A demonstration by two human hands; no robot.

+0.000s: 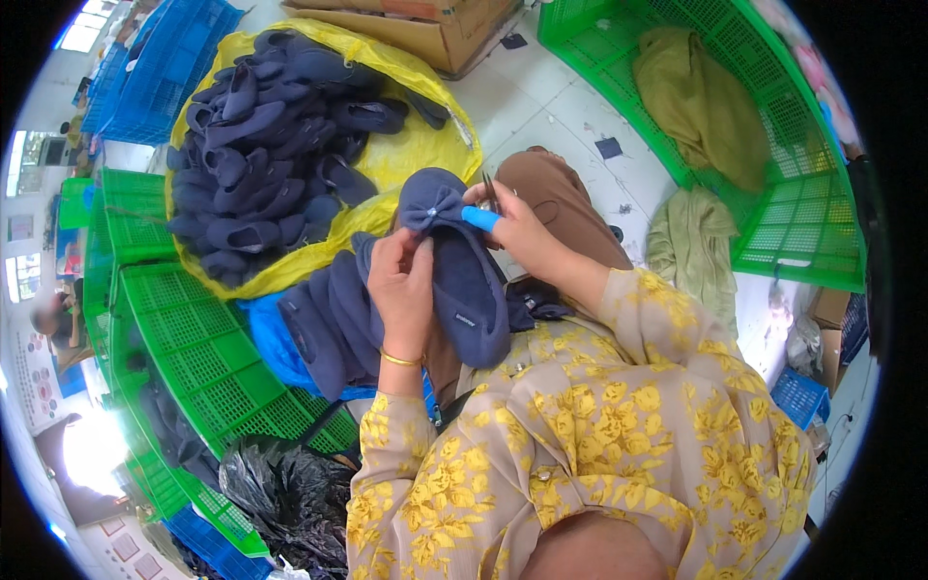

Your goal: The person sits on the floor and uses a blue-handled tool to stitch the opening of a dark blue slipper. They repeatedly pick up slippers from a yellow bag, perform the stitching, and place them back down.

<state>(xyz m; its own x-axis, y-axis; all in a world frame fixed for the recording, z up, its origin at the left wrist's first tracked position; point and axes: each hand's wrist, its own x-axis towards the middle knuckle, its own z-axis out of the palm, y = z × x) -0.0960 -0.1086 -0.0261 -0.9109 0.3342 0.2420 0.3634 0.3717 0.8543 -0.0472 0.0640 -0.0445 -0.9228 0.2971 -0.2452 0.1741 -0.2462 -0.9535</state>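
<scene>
Starting left, logged yellow sack point(416, 155) with navy slippers point(261, 145) heaped to its left edge. Recorded left hand point(401, 280) curled nearly closed, fingertips just below the bow point(432, 209) of a single slipper point(468, 285) over the lap point(565, 203); could not tell its hold. Logged right hand point(522, 230) curled around dark snips point(489, 193), blue-wrapped finger point(480, 218) at the bow's right end. Noted olive cloth point(701, 111) inside green crate point(812, 126).

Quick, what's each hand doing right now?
Left hand: closed, pinching at the dark blue slipper.
Right hand: closed, holding small dark snips beside the bow.
</scene>
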